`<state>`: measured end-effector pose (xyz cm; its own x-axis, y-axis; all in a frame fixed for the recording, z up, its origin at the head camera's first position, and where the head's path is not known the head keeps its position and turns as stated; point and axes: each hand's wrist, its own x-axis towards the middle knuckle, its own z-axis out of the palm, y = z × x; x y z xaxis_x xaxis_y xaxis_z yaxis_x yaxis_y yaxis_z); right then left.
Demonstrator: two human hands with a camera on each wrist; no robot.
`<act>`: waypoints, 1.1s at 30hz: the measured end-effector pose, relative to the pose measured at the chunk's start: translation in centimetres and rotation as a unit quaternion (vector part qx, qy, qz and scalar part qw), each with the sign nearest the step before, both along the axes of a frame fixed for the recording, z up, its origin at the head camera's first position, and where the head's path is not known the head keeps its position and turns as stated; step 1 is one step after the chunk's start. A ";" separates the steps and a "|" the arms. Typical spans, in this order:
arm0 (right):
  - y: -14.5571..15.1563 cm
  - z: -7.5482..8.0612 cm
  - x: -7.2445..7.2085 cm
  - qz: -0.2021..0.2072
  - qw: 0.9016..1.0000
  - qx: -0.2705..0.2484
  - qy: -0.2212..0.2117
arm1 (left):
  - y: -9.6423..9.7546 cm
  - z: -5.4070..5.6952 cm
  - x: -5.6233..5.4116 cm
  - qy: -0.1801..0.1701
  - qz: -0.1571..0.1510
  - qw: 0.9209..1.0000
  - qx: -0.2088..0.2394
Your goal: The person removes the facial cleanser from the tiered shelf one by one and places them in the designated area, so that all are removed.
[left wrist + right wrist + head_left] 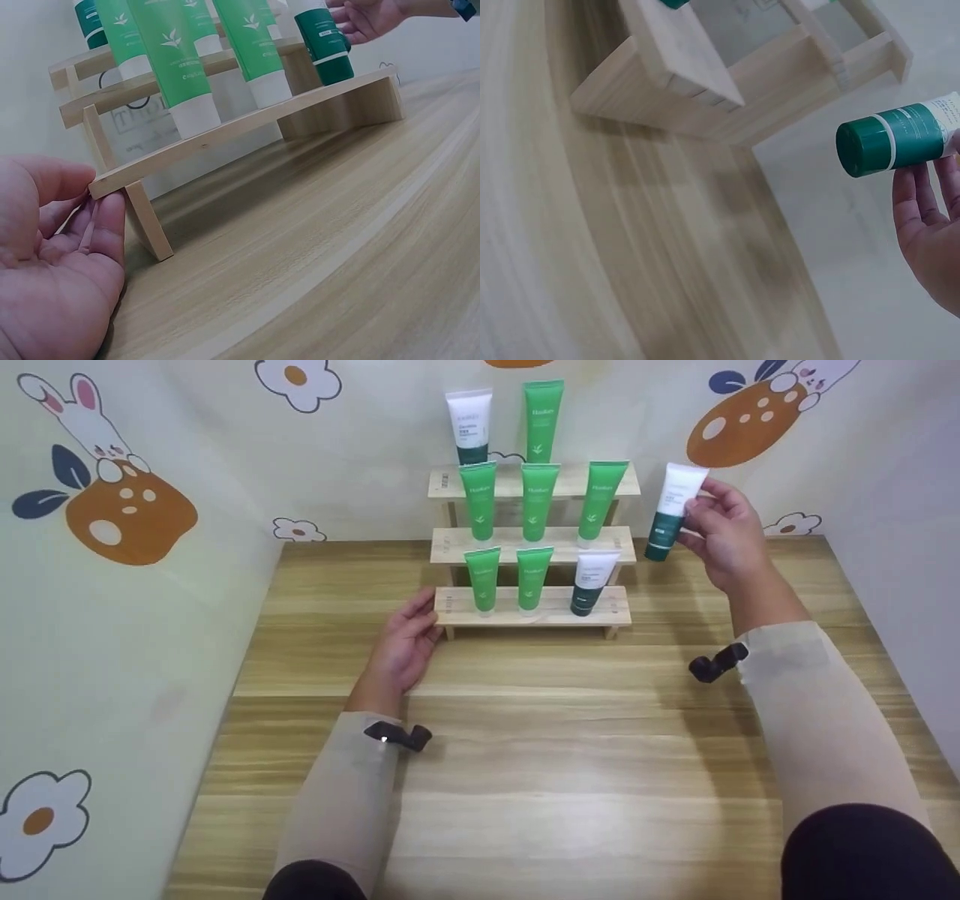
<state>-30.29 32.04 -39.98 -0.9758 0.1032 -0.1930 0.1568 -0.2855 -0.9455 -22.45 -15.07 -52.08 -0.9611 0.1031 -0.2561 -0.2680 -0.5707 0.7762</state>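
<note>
White-and-dark-green squeeze tube (pixel 673 506) held off to the right of the pale wooden three-tier stand (pixel 555 604)

Starting at my far left, the left hand (pixel 405 649) is at the left end of the stand's lowest tier. The left wrist view shows me its digits pinching the corner there, one at the upper edge and another beneath. It is well apart from the held tube.

Next I have the stand. Its top tier carries a white-and-green tube (pixel 470 427) at the left and a tall bright-green tube (pixel 541 420) beside it. Three green tubes (pixel 538 502) stand across the middle tier. On the lowest are two smaller-looking green tubes (pixel 533 577), then a white tube with a dark-green lower half (pixel 591 581).

Then comes the relation I judge any move turns on: the held tube is beyond the stand's right end, near it but not touching. Its long axis is close to upright but tilted, with the dark-green cap end down and toward the stand, and the white end leaning away to the right.

The right hand (pixel 724 536), outermost, is the nearer one. I see it pinching the tube's right side, thumb in front, with other fingers behind.
</note>
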 end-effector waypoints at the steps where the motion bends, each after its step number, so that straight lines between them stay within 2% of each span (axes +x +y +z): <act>1: 0.1 -0.3 0.0 0.001 1.000 0.001 -0.005 | 0.0 0.0 0.0 0.001 -0.001 1.000 -0.002; 6: 0.6 -2.0 0.0 0.009 0.999 0.014 -0.036 | 0.1 -0.1 0.1 0.005 -0.004 1.000 -0.005; 12: 1.3 -3.6 0.1 0.024 0.998 0.029 -0.049 | 0.1 -0.2 0.2 0.007 -0.008 1.000 0.001; 19: 1.6 -4.1 0.3 0.040 0.995 0.053 -0.080 | 0.0 -0.3 -0.2 0.006 -0.005 1.000 0.004; 27: 1.8 -4.7 0.3 0.056 0.990 0.071 -0.107 | 0.0 -0.1 -0.1 0.006 -0.006 1.000 -0.003; 33: 1.9 -5.4 -0.5 0.039 0.992 0.065 -0.104 | -0.1 -0.1 -0.1 0.010 -0.009 1.000 -0.005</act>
<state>-30.80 33.99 -45.38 -0.9222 0.0662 -0.3809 0.3692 -0.1418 -0.9185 -22.51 -15.14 -52.16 -0.9638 0.1191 -0.2384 -0.2636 -0.5586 0.7865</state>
